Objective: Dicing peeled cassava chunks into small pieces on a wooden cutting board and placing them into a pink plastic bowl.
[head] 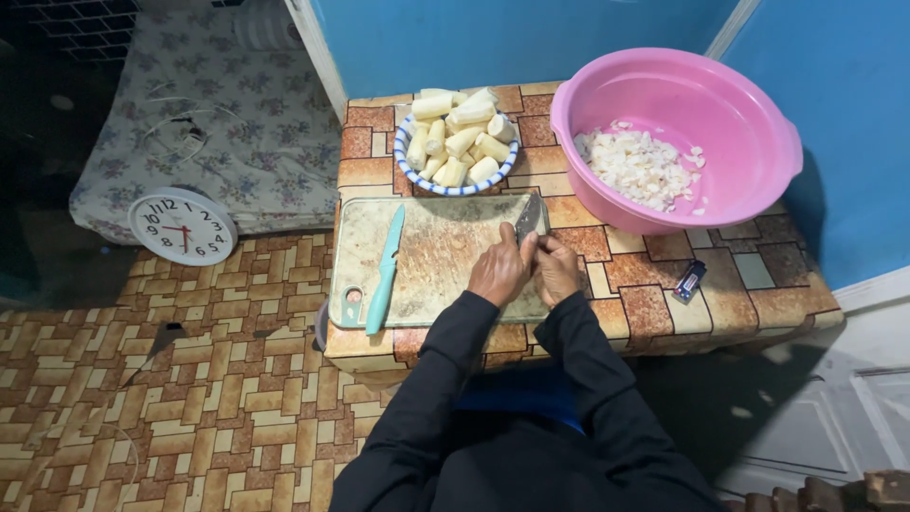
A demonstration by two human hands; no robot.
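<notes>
Patterned table (654,284): both hands over cutting board (436,256); right hand (557,270) grips knife (527,220); left hand (500,272) closed, contents hidden.

knife (528,220): dull grey metal blade | board (445,261): worn, stained matt plastic | tub (749,142): glossy pink plastic | tablecloth (645,294): smooth patterned vinyl | teal knife (385,273): matt plastic look | sleeves (445,379): dark matt cloth

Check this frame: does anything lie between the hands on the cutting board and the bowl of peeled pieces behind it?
Nothing visible does. The left hand and right hand meet at a knife over the cutting board; bare board leads to the bowl.
</notes>
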